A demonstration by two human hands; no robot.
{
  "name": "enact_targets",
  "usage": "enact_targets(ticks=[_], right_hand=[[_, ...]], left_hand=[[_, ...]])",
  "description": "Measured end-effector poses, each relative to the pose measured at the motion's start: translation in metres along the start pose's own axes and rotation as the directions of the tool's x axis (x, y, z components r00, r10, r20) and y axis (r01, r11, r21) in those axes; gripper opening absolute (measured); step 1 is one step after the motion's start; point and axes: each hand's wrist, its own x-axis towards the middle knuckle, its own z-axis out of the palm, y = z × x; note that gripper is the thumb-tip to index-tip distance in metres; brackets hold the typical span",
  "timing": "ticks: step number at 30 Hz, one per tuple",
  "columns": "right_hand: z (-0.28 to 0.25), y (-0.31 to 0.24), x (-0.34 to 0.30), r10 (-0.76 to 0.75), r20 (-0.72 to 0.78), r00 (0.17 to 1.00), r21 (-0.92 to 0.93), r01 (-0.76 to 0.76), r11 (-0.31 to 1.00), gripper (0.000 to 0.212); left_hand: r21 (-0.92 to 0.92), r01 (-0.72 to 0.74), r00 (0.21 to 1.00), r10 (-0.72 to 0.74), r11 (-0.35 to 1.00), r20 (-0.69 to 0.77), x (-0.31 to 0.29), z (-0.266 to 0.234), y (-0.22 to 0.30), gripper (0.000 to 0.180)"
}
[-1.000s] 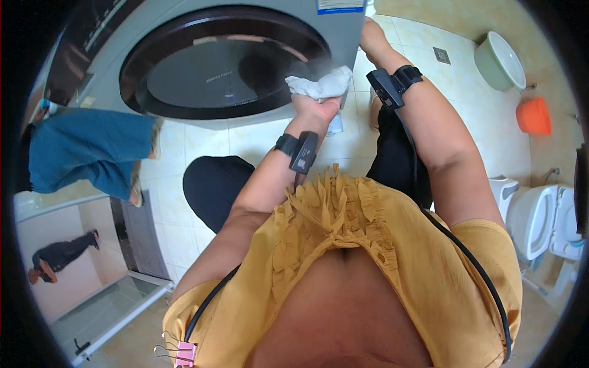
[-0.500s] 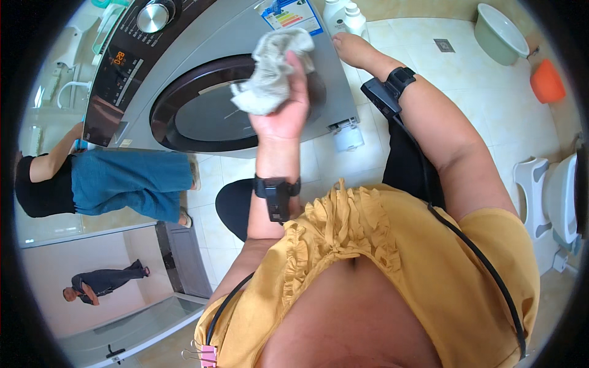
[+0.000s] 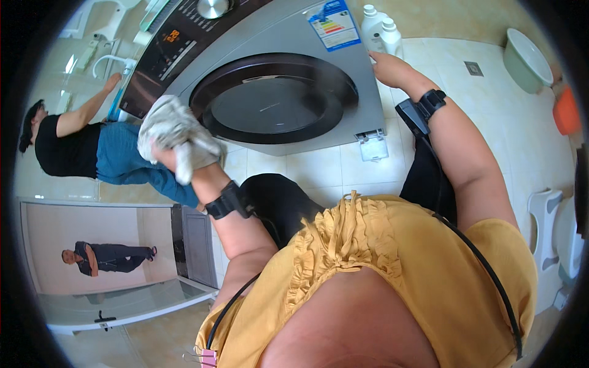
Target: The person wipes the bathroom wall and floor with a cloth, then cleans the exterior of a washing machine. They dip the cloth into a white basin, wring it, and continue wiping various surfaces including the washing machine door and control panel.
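A crumpled grey-white cloth [image 3: 172, 119] is gripped in my left hand [image 3: 164, 154], whose fingers are mostly covered by its folds. This hand is off the lower left of the washing machine's round dark door [image 3: 270, 101], which is closed. My right hand [image 3: 392, 70] rests against the right edge of the grey washing machine [image 3: 362, 80], beside two white bottles [image 3: 381, 30]. Its fingers are largely out of sight at that edge.
A small flap [image 3: 373, 148] hangs open low on the machine. To the right are a pale green basin [image 3: 527, 64], an orange container [image 3: 566, 113] and a white stool [image 3: 543, 227]. One person [image 3: 73, 144] is at the sink side; another [image 3: 110, 257] stands in the doorway.
My left hand has carried the cloth leftward and down, away from the washing machine door. My right hand stays at the machine's edge. The view has shifted, and the person at left has come further into sight.
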Motion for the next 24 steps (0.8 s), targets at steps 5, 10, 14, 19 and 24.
enact_targets(ticks=[5, 10, 14, 19, 24], right_hand=[[-0.015, -0.017, -0.008, 0.088, 0.080, 0.993, -0.029, -0.086, 0.996, 0.031], [-0.016, -0.019, -0.007, 0.074, 0.114, 0.991, -0.026, -0.071, 0.997, 0.035], [-0.012, -0.021, -0.008, 0.126, 0.128, 0.984, -0.044, -0.122, 0.992, 0.037], [-0.053, -0.033, -0.013, 0.210, -0.386, 0.898, 0.196, -0.142, 0.970, 0.033], [-0.079, -0.063, -0.026, 0.123, -0.849, 0.513, 0.373, 0.420, 0.827, 0.027]], left_hand=[[0.227, -0.363, 0.915, 0.392, 0.904, -0.099, -0.025, 0.049, 0.022, 0.036], [0.078, -0.718, 0.638, 0.610, 0.691, 0.470, -0.050, 0.134, 0.049, 0.044], [-0.048, -0.725, 0.580, 0.646, 0.688, 0.496, -0.058, 0.152, 0.042, 0.045], [-0.046, -0.719, 0.588, 0.642, 0.693, 0.492, -0.030, 0.118, 0.002, 0.046], [0.169, -0.659, 0.739, 0.591, 0.733, 0.323, -0.010, 0.072, -0.040, 0.047]])
